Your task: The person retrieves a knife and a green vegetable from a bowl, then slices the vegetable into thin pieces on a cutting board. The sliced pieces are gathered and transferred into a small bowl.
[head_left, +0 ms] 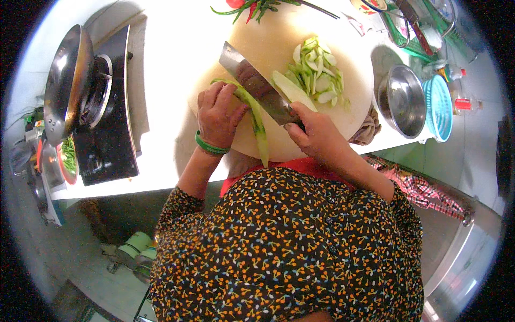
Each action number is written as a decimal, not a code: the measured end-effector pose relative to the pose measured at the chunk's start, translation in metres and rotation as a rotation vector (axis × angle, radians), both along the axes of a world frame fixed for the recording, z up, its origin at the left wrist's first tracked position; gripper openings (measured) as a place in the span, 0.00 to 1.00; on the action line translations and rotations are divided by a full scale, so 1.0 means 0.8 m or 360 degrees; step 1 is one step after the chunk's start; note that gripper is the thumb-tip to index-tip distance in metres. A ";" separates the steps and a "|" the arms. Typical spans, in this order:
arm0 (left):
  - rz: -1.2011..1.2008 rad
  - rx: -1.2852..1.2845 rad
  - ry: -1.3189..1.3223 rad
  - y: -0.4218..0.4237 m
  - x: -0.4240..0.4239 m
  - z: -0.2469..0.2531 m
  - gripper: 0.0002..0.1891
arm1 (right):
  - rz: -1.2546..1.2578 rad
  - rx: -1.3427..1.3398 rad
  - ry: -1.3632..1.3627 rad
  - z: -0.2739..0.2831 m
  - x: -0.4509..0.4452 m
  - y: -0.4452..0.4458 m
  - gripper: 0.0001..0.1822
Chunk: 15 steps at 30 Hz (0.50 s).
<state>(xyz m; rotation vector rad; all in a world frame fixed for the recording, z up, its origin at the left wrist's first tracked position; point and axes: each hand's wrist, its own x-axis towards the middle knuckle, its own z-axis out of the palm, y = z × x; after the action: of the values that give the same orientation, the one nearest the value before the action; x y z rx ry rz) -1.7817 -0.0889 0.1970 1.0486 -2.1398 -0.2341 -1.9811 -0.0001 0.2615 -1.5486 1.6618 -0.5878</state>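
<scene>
My right hand point(316, 131) grips the handle of a broad kitchen cleaver point(255, 80). Its blade slants up and left above a round cutting board point(257, 36). Under the fingers of my left hand point(219, 114) lies a long green vegetable piece point(259, 131), perhaps cucumber or gourd. That piece runs beside the blade's left side towards the board's near edge, and my fingers hold its upper part. To the right of the blade rests a pale, cut vegetable length point(291, 88), partly hidden by my right hand. A heap of green-edged slices point(318, 70) sits beyond it.
Red and green chillies point(259, 8) lie at the far edge, near dark chopsticks point(322, 9). At right are a steel bowl point(404, 98), a blue plastic basket point(438, 108) and a brown cloth point(367, 128). A wok point(66, 84) stands on a black stove point(110, 137) at left.
</scene>
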 end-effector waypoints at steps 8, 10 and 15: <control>0.0028 -0.0018 0.0004 -0.001 -0.001 -0.008 0.24 | 0.0037 0.0006 0.0043 0.004 0.011 -0.004 0.10; 0.0037 -0.0036 -0.0040 -0.002 -0.001 -0.011 0.24 | 0.0019 -0.0015 0.0069 0.002 0.013 -0.002 0.10; 0.0059 0.0023 -0.0043 -0.002 -0.003 -0.008 0.29 | 0.0063 -0.0020 0.0125 0.000 0.013 -0.005 0.10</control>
<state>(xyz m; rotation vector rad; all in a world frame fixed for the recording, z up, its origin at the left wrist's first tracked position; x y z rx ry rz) -1.7841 -0.0902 0.1906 1.1047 -2.1437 -0.2187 -1.9703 -0.0041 0.2617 -1.6286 1.6842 -0.5235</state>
